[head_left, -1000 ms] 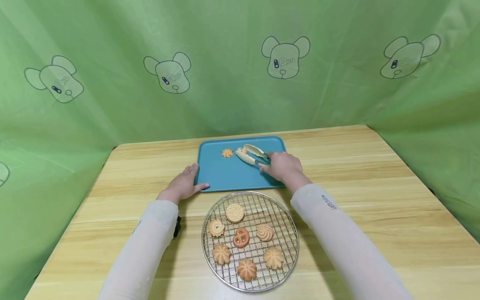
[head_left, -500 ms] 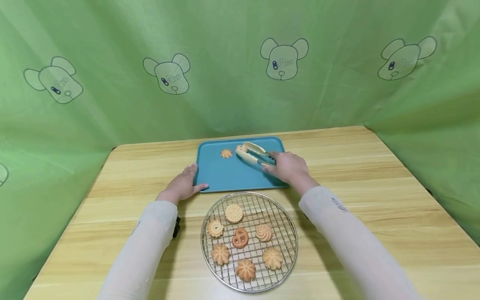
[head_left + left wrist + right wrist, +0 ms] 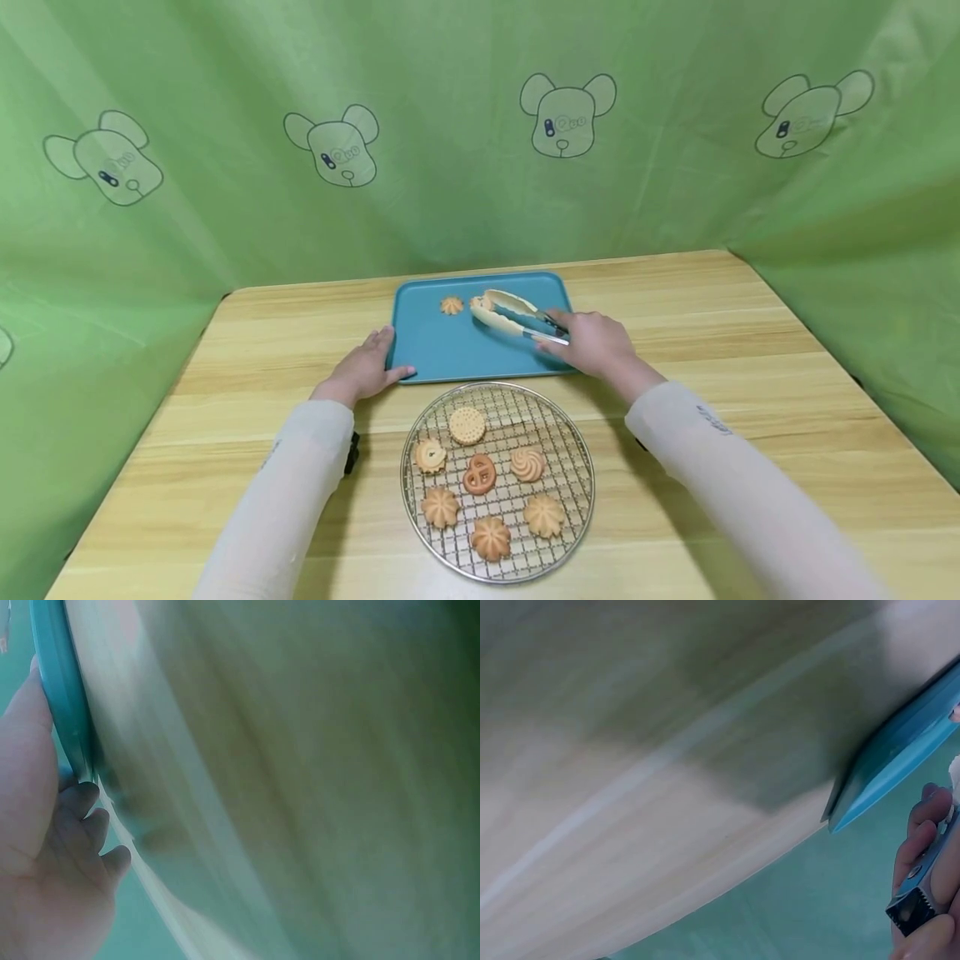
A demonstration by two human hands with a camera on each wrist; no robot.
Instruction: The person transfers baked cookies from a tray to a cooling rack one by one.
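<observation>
At the left side of the blue tray [image 3: 450, 354], my left hand [image 3: 363, 364] holds the front corner. Its thumb [image 3: 26, 712] lies over the rim, and the other fingers are beside the edge. My right hand [image 3: 596, 343] grips metal-handled tongs [image 3: 504, 320] with cream scalloped tips, reaching in over the tray from the right. A cookie [image 3: 477, 302] sits between the tong tips; I cannot tell whether they pinch it. Just left of it, a flower-shaped cookie [image 3: 452, 306] lies on the tray. The right wrist view shows the tongs' handle end [image 3: 913, 904] within curled fingers.
In front of the tray stands a round wire rack [image 3: 558, 433] bearing several cookies, among them a pretzel shape [image 3: 480, 474], a swirl [image 3: 527, 464] and a dotted round one [image 3: 467, 426]. The wooden table [image 3: 750, 400] meets green curtains [image 3: 450, 217] at the back and sides.
My right hand has moved right and slightly nearer, showing more of the tongs' handles. The tong tips stay around the same cookie. My left hand has not visibly moved.
</observation>
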